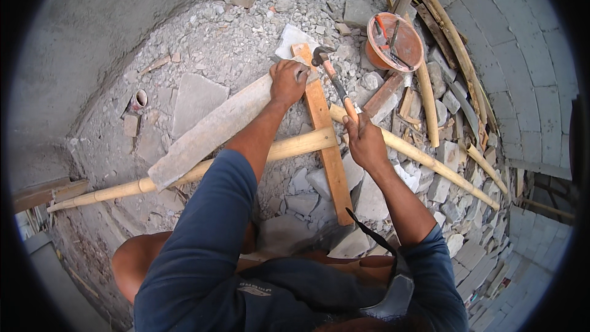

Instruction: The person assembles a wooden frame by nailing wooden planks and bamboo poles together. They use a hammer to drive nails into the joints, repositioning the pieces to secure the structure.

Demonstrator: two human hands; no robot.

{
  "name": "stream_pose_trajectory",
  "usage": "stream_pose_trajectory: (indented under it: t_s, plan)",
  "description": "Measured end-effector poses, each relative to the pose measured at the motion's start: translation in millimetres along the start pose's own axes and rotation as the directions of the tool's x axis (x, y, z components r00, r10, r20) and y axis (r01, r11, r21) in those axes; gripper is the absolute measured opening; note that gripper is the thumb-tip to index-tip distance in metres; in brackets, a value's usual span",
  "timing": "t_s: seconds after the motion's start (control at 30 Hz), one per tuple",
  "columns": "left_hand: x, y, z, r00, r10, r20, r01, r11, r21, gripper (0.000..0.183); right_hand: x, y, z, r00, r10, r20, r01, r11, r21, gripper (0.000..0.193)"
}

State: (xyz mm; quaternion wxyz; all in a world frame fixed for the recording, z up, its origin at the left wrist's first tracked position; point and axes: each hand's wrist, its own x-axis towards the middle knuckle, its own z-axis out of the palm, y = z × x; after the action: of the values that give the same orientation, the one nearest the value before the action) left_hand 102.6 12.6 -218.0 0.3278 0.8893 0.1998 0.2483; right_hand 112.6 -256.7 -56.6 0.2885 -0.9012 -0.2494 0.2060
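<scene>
My left hand (287,83) is closed at the upper end of a long grey plank (212,126), its fingers curled over the edge. A small dark piece shows by its fingertips, too small to name. That plank end rests across a brown wooden beam (332,160), which lies on the rubble. In my right hand (367,142) is a claw hammer (335,80), gripped low on its wooden handle. The hammer's dark head is raised just right of my left hand, apart from the plank. A bamboo pole (283,149) runs under the plank and meets the beam.
An orange bucket (410,43) with hand tools stands at the far right. A second bamboo pole (439,169) slants to the right over broken stones. Loose timber (455,34) lies along the grey block wall (510,31). A flat slab (198,103) lies at left.
</scene>
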Motion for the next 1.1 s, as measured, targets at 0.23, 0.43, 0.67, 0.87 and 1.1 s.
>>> stream_pose_trajectory:
  t_s: [0.23, 0.43, 0.67, 0.87, 1.1]
  plan:
    - [-0.6, 1.1, 3.4, 1.000, -0.012, 0.006, 0.013, 1.000, -0.018, 0.012, 11.8, 16.7, 12.1, 1.000, 0.020, 0.021, -0.017, 0.990, -0.139, 0.047]
    - [1.5, 0.9, -8.5, 0.993, -0.052, 0.102, 0.053, 0.999, -0.004, 0.039, -3.3, 39.0, 28.5, 0.997, 0.072, -0.039, -0.073, 0.997, -0.037, 0.050]
    - [-4.1, 19.3, -35.4, 0.966, -0.214, 0.144, 0.121, 0.869, 0.479, 0.116, 6.0, 67.9, 54.4, 0.991, 0.129, -0.045, -0.128, 0.992, 0.023, 0.052]
    - [5.0, 31.0, -56.2, 0.857, -0.424, 0.291, 0.253, 0.840, 0.479, 0.126, 7.3, 55.8, 49.3, 0.987, 0.160, 0.003, -0.159, 0.981, 0.111, 0.054]
    - [3.7, 20.7, -50.7, 0.889, -0.328, 0.319, 0.149, 0.867, 0.476, 0.134, 0.1, 56.5, 49.1, 0.982, 0.191, 0.003, -0.189, 0.971, 0.148, 0.054]
